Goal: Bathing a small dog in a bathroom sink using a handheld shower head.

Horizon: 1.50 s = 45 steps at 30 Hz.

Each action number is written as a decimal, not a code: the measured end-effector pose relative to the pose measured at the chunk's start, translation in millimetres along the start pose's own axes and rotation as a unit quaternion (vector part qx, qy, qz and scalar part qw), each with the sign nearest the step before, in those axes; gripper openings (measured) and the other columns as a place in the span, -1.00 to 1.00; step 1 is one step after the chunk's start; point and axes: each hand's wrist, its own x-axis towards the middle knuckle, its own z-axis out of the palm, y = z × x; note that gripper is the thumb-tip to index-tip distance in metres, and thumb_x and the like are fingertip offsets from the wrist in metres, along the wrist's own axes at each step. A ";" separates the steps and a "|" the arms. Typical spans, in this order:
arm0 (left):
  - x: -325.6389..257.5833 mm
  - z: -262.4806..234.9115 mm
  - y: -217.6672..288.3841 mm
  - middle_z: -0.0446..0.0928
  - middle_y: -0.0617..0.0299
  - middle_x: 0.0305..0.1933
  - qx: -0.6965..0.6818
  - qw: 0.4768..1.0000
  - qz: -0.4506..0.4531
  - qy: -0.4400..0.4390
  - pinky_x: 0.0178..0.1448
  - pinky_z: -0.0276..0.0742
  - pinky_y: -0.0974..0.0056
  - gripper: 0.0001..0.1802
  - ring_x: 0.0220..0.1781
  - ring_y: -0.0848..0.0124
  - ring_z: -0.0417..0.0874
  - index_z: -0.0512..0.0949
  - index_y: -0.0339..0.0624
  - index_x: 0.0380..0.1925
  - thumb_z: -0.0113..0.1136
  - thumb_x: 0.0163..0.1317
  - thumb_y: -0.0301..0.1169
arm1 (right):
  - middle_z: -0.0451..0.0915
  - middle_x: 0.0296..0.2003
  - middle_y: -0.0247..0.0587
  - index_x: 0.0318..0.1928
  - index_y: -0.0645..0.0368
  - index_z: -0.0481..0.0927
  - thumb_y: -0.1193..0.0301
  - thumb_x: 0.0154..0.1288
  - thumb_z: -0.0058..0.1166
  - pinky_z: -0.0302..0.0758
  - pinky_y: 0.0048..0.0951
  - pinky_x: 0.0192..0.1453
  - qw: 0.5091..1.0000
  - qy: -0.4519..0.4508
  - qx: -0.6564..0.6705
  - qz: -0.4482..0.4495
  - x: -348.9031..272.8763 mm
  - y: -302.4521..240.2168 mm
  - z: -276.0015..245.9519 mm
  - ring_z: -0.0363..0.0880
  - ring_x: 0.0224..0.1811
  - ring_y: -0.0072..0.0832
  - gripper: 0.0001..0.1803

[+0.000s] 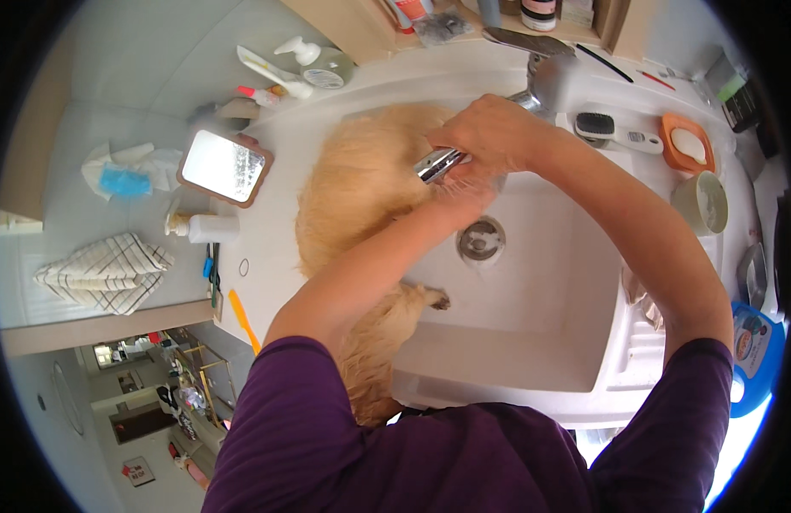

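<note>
A pet with golden fur (361, 179) stands in the white sink (541, 342), its body along the left side. Its head is out of sight, and one dark-tipped paw (436, 297) rests on the basin floor. My right hand (489, 132) is closed around a chrome tap spout (441, 164), whose end points down-left at the fur. Under it, my left hand (474, 186) reaches in against the pet's front; its fingers are mostly hidden by the right hand and fur.
Beside the tap lie a brush (618, 132), an orange soap dish (686, 141) and a pale cup (702, 203). A framed mirror (226, 167) and a pump bottle (318, 64) stand on the left ledge. An orange comb (244, 321) lies nearer; a blue bottle (755, 359) is at right.
</note>
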 end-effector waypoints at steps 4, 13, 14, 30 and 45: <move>-54.6 -59.2 53.2 0.59 0.14 -0.07 0.039 0.995 0.087 -0.028 0.14 0.45 0.06 -0.78 0.04 0.20 0.55 0.57 -0.13 -0.20 0.07 0.14 -0.54 | 0.65 -0.39 -0.18 -0.13 0.02 0.54 0.03 0.12 0.23 0.48 -0.13 -0.19 0.994 0.038 0.097 0.033 -15.5 8.6 0.3 0.62 -0.28 -0.12 -0.58; -149.7 -119.4 -8.4 0.30 0.03 0.35 -0.050 0.913 -0.172 0.367 0.30 0.38 0.10 -0.39 0.32 0.03 0.35 0.43 -0.13 0.24 0.23 0.24 -0.11 | 0.67 -0.38 -0.09 -0.11 0.11 0.51 -0.01 0.21 0.19 0.51 -0.13 -0.19 0.978 0.138 0.109 0.116 15.6 -10.1 -6.3 0.64 -0.26 -0.08 -0.52; -146.6 -123.0 -18.3 0.30 0.03 0.35 -0.055 0.909 -0.175 0.374 0.30 0.38 0.10 -0.39 0.32 0.03 0.35 0.43 -0.13 0.24 0.23 0.24 -0.11 | 0.67 -0.38 -0.07 -0.13 0.12 0.50 0.00 0.22 0.19 0.52 -0.13 -0.18 0.971 0.151 0.105 0.152 22.1 -13.5 -7.6 0.64 -0.25 -0.08 -0.54; -89.6 -80.9 -118.8 0.57 0.23 0.10 -0.798 0.547 -0.254 -0.002 0.04 0.62 0.26 -0.49 0.03 0.46 0.63 0.50 -0.14 0.11 0.10 0.36 0.00 | 0.63 -0.27 0.17 -0.22 0.25 0.50 -0.07 0.28 0.08 0.48 -0.04 -0.02 0.931 0.076 0.086 0.346 81.2 15.7 15.9 0.60 -0.13 0.06 -0.45; 31.9 -23.8 -119.8 0.61 0.22 0.00 -0.723 0.585 -0.346 -0.123 -0.04 0.65 0.26 -0.58 0.02 0.46 0.63 0.53 -0.13 0.04 0.18 0.33 -0.10 | 0.65 -0.22 0.15 -0.20 0.27 0.60 -0.10 0.22 0.08 0.51 -0.12 0.06 0.938 -0.010 0.092 0.334 74.8 13.6 19.4 0.63 -0.09 0.00 -0.41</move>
